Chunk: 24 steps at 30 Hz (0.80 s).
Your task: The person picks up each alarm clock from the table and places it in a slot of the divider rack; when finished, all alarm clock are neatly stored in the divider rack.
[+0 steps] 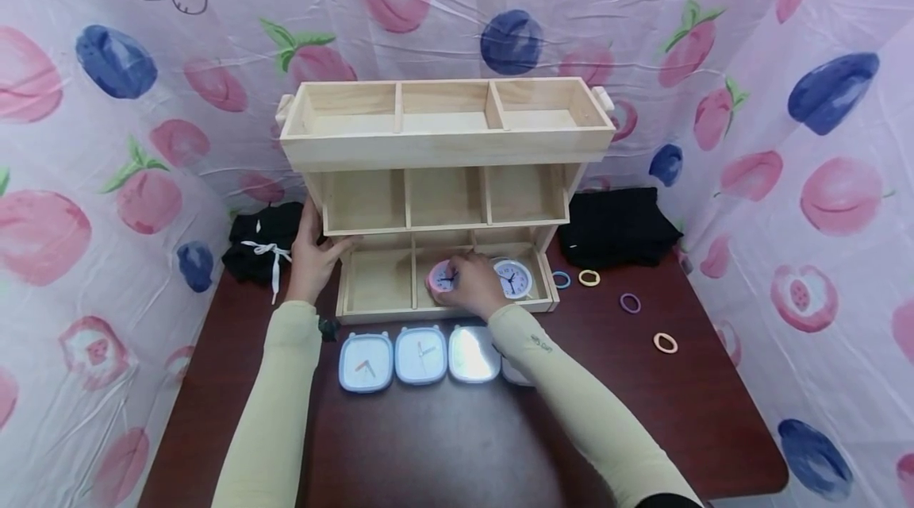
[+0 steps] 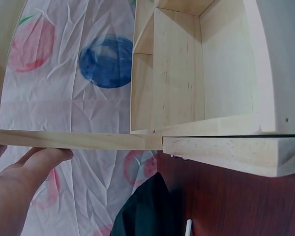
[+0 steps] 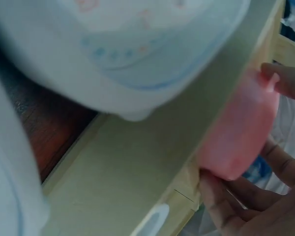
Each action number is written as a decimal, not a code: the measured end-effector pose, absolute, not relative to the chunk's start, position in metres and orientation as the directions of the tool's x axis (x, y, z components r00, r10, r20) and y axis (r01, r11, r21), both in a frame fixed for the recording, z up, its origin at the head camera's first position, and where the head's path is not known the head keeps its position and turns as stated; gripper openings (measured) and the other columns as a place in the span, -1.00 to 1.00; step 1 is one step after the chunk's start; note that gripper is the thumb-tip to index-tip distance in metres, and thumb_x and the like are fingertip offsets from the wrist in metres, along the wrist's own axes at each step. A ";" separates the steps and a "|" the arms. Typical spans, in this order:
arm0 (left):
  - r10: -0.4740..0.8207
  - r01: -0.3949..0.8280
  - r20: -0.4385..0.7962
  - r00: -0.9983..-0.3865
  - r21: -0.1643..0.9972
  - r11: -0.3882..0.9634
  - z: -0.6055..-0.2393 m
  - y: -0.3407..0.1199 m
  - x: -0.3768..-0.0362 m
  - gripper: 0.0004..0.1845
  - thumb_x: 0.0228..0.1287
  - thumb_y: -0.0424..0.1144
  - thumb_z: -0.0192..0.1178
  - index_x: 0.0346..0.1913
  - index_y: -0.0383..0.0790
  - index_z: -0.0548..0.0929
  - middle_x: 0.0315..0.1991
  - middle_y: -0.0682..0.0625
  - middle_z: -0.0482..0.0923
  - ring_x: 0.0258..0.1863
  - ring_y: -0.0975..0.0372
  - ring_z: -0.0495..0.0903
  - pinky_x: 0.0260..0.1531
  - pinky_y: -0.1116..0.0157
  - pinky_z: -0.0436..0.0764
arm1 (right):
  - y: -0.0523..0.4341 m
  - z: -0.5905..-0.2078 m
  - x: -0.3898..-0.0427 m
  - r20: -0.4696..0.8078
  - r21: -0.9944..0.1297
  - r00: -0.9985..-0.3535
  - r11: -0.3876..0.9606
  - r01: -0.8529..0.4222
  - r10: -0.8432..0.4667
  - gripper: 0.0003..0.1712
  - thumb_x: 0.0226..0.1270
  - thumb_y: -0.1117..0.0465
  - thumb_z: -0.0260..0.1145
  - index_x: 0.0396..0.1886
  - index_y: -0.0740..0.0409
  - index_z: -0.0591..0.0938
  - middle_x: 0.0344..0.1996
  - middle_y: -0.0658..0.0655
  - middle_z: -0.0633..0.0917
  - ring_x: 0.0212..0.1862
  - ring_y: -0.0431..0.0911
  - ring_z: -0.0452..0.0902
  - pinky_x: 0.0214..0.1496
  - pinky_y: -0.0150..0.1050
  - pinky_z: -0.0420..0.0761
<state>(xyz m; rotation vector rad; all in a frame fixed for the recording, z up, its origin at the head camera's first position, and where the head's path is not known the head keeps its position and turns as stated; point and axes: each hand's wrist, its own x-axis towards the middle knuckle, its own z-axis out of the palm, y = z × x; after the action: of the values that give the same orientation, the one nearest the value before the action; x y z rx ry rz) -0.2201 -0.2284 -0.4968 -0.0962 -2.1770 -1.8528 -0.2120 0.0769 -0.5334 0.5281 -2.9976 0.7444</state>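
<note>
Pink round plastic clock (image 1: 439, 276) is gripped by the right hand (image 1: 474, 284), the nearer one, at the lowest middle compartment (image 1: 430, 256) of the pale wooden rack (image 1: 446, 150), left of the white round clock (image 1: 513, 279); the left hand (image 1: 310, 260) holds the rack's left side.

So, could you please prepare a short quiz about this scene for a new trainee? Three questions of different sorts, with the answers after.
1. Multiple choice: what does the right hand hold?
A) a black cloth
B) the pink clock
C) a blue clock

2. True or false: the left hand touches the wooden rack.

3. Count: how many rings lie on the table to the right of the rack?

Key
1. B
2. True; it is at the rack's left side.
3. Four
</note>
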 end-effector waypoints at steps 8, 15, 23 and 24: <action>-0.127 0.239 0.265 -0.956 0.953 0.186 -0.496 -0.228 -0.221 0.19 0.30 -0.41 0.50 0.71 0.46 -0.01 0.75 0.15 0.03 0.72 0.16 0.10 0.58 -0.21 0.32 | 0.076 -0.540 -0.213 0.087 -0.363 -0.920 0.848 -0.387 -0.383 -0.46 0.02 -0.07 0.74 -0.13 0.16 0.78 -0.13 0.19 0.80 0.08 0.18 0.65 0.41 0.10 0.52; -0.129 0.236 0.263 -0.956 0.953 0.187 -0.494 -0.228 -0.222 0.20 0.30 -0.42 0.49 0.72 0.45 -0.03 0.76 0.14 0.02 0.72 0.16 0.11 0.57 -0.19 0.35 | 0.091 -0.534 -0.204 0.109 -0.471 -0.907 0.782 -0.407 -0.407 -0.57 0.24 0.02 0.61 -0.04 0.22 0.81 0.22 0.31 0.72 0.28 0.25 0.61 0.43 0.16 0.57; -0.128 0.230 0.259 -0.958 0.952 0.203 -0.498 -0.229 -0.220 0.21 0.30 -0.42 0.49 0.71 0.47 -0.03 0.76 0.12 0.03 0.71 0.10 0.13 0.55 -0.20 0.36 | 0.130 -0.524 -0.157 0.181 -0.565 -0.930 0.741 -0.364 -0.319 -0.67 0.34 0.10 0.58 -0.03 0.20 0.81 0.02 0.19 0.74 0.09 0.12 0.65 0.16 0.07 0.72; -0.129 0.226 0.257 -0.958 0.950 0.213 -0.497 -0.229 -0.219 0.21 0.30 -0.40 0.50 0.71 0.49 -0.04 0.76 0.12 0.02 0.71 0.10 0.12 0.55 -0.19 0.36 | 0.136 -0.523 -0.150 0.181 -0.563 -0.935 0.748 -0.352 -0.303 -0.68 0.33 0.09 0.58 -0.04 0.18 0.81 0.03 0.18 0.74 0.12 0.12 0.64 0.20 0.07 0.71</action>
<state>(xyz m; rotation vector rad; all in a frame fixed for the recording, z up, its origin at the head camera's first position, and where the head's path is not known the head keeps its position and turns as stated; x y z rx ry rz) -0.2193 -0.2295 -0.4973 -0.0922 -2.2105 -1.8081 -0.1504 0.1356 -0.5234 0.5375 -2.8640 0.9457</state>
